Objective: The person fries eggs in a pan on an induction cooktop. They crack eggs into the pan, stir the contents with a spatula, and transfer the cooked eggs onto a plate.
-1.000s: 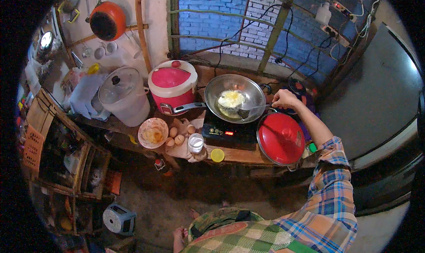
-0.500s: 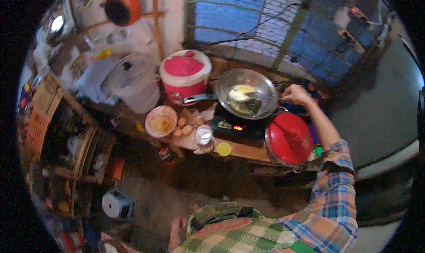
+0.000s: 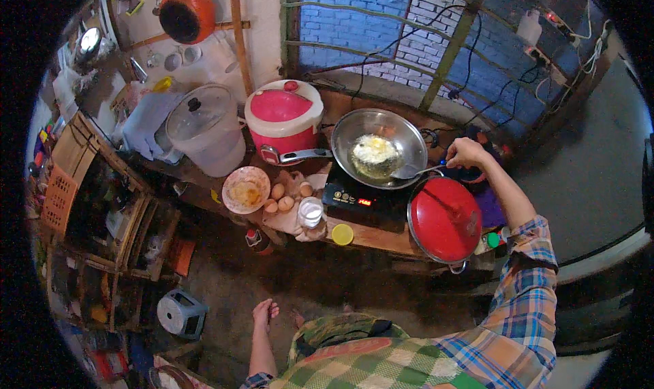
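Observation:
My right hand [image 3: 466, 154] is closed round the handle of a metal spatula [image 3: 407, 172], whose blade rests inside the right wall of a steel wok [image 3: 345, 135]. A fried egg [image 3: 375, 150], white with some yellow, lies in oil in the wok, just left of the blade and apart from it. The wok sits on a black induction cooker [image 3: 354, 206] with a lit red display, its long handle toward the left. Down by my side, my left hand [image 3: 265, 313] hangs over the floor with loosely bent fingers and nothing in them.
Right of the cooker stands a red-lidded pan [image 3: 446, 219]. To its left are a jar [image 3: 310, 212], a yellow lid [image 3: 343, 234], several eggs [image 3: 285, 204], a stained bowl [image 3: 246, 178], a pink rice cooker [image 3: 283, 120] and a clear lidded bucket [image 3: 206, 130]. A stool [image 3: 182, 313] stands on the floor.
The spatula blade has moved off the egg toward the wok's lower right side. My right hand has shifted slightly right and down. My left hand has swung forward, further into view.

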The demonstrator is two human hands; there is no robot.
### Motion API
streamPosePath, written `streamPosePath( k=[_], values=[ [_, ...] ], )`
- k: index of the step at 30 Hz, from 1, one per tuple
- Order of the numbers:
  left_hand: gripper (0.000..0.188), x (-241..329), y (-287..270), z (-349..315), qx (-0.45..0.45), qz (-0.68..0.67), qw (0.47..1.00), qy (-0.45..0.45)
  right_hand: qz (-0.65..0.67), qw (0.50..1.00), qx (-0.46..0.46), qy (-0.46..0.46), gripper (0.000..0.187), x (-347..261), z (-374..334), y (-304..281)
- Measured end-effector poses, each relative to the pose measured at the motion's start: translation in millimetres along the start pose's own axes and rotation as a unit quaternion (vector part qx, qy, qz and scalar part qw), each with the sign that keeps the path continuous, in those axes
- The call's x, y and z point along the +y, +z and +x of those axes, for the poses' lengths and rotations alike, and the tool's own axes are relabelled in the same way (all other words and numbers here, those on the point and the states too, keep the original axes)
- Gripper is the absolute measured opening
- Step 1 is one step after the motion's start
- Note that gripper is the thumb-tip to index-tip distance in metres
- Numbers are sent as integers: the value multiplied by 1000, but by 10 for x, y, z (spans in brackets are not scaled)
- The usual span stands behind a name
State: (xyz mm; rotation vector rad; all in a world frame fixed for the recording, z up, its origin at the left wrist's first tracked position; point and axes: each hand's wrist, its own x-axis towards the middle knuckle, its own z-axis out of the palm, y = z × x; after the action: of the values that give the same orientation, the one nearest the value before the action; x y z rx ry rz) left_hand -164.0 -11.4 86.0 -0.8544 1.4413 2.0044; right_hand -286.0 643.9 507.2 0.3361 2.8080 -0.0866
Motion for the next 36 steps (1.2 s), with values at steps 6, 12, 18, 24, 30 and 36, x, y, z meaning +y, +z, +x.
streamPosePath(
  k=[6,12,18,24,30,36],
  values=[
    [14,-494,-306,-424,-19,-24,999,-43,60,998,-11,25,31,321,260,189],
    [16,-1050,-315,-924,139,34,981,-129,82,992,75,-54,37,714,649,641],
    [19,-1267,-414,-1123,191,37,973,-125,46,977,150,-144,31,353,909,636],
    [19,-1128,-1,-1155,165,58,984,-41,-116,972,116,-170,27,38,554,80],
    [21,-1288,-7,-906,138,66,986,-67,-140,968,70,-198,25,262,269,-319],
    [23,-1104,224,-937,153,220,961,-59,-25,991,-45,-126,34,693,273,-150]
  ],
)
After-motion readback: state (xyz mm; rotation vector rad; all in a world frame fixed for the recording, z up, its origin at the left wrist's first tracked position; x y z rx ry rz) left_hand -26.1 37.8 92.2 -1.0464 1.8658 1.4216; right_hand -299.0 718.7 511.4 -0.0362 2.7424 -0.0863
